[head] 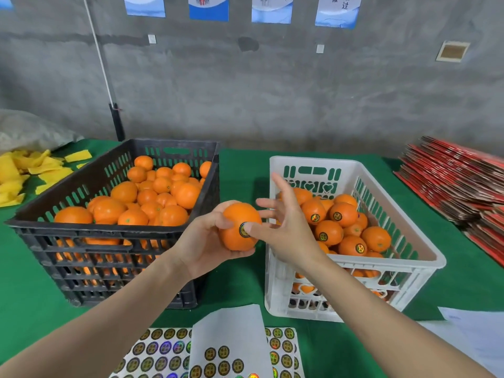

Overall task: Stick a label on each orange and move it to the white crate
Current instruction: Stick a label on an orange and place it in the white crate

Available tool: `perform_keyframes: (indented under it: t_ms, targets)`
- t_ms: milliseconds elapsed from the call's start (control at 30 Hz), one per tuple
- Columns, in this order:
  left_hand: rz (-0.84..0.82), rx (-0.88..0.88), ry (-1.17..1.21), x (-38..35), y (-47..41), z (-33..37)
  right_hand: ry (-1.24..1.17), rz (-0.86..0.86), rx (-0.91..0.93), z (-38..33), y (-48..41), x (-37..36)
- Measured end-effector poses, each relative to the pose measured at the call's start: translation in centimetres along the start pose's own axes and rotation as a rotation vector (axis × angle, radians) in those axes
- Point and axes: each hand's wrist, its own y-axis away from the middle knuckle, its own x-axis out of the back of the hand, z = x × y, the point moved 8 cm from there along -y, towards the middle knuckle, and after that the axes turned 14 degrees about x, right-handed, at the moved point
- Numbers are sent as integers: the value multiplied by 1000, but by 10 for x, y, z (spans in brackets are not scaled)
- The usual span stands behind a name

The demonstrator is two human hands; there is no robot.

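One orange (240, 227) gripped in left hand (201, 241) between crates, right hand (289, 227) fingers spread, one fingertip pressing label (243, 230) onto it, white crate (313, 160) just right, black crate (109, 227) left, green worktop (245, 165)

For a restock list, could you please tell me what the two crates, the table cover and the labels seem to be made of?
Black crate: moulded plastic, matte, with slotted walls.
White crate: plastic too, slightly glossy, with heart cut-outs.
Table cover: probably felt-like green fabric, matte without glare.
Labels: likely holographic foil stickers, showing rainbow sheen.
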Motion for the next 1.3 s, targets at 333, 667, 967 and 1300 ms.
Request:
perform_keyframes:
  t_ms: [333,667,967,1300]
  targets:
    - [-51,25,-56,-33,-52,5,260,-217,33,18,-21,36]
    - [302,37,-314,-35,-117,-4,651,212,-258,161,-130,207]
    - [319,125,-301,-32,-130,-16,1040,-429,-589,266,-141,196]
    - [530,-173,-507,31,-47,79,1028,46,289,123,-153,122]
